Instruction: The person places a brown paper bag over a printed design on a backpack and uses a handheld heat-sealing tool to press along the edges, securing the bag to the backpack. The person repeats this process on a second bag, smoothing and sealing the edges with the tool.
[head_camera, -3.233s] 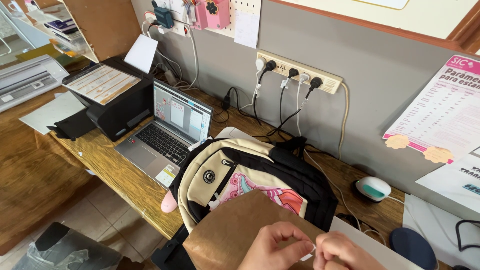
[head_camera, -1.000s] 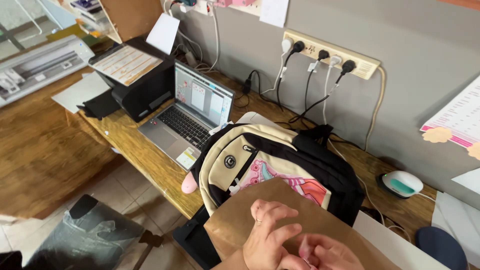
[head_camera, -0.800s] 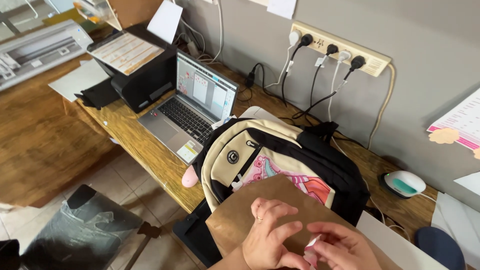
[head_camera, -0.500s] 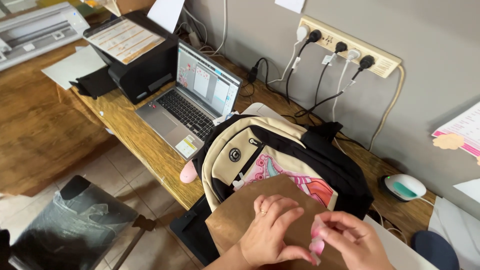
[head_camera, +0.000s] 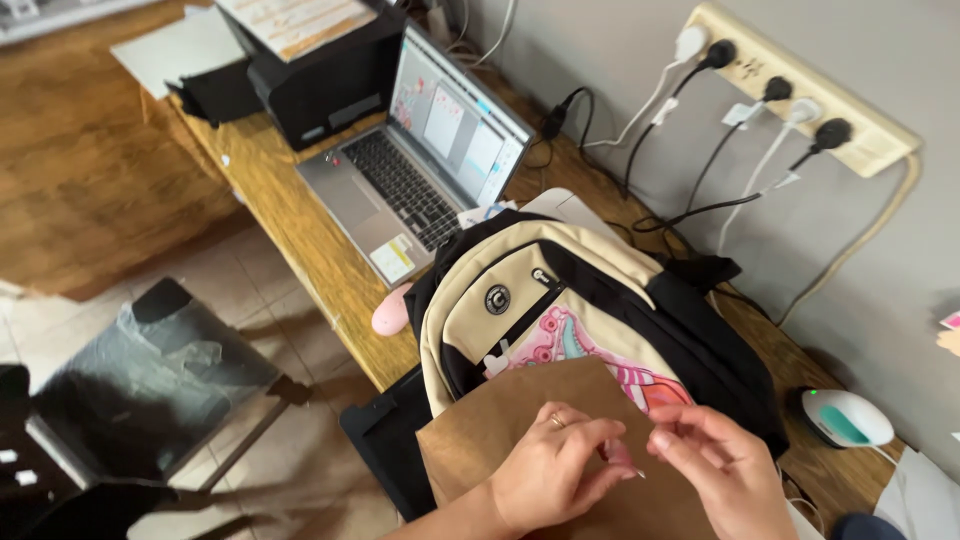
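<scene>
Black waste bin (head_camera: 150, 385), lined with clear plastic, stands on the tiled floor at the left, well apart from the work. On the wooden desk (head_camera: 300, 240): black printer (head_camera: 320, 70), then an open laptop (head_camera: 425, 165) just beside a beige-and-black backpack (head_camera: 590, 320) that lies face up.

A brown paper sheet (head_camera: 500, 440) rests over the lower part of the backpack, under both hands. Left hand (head_camera: 550, 470): fingers curled, thumb and forefinger pinched at a small pale piece (head_camera: 625, 462). Right hand (head_camera: 725, 470): fingertips closed toward the same piece from the other side. Whether that piece is tape, a sticker or a backing strip cannot be determined.

Assessment: the fine pinch work would go best with the left hand steadying the piece close above the paper, the right pulling slowly and low, so nothing tears or folds onto itself. Wall power strip (head_camera: 800, 85) and white-green handheld device (head_camera: 845, 418) lie to the right, clear of the hands.
</scene>
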